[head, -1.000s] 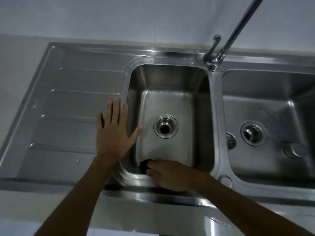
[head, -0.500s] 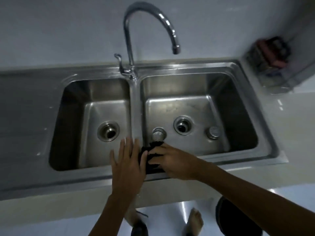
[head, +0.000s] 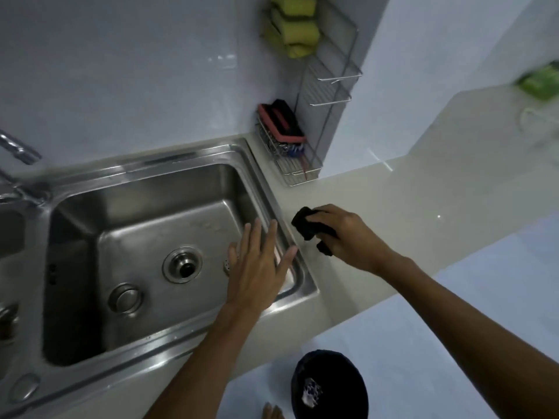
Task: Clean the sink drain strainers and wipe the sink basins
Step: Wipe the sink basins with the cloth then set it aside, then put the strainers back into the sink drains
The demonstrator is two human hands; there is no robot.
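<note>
Sink basin (head: 145, 225) is lying under my left hand (head: 257, 267), which I'm spreading flat for balance; my right hand (head: 348, 234) is pinching a black cloth (head: 305, 226) against the counter (head: 393, 207), just beside the rim.

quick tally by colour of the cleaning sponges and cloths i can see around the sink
Yellow-green sponges in the upper wire rack: 3
Pink and black scrubber in the lower rack: 1
Black cloth held in the right hand on the counter: 1
Total: 5
</note>
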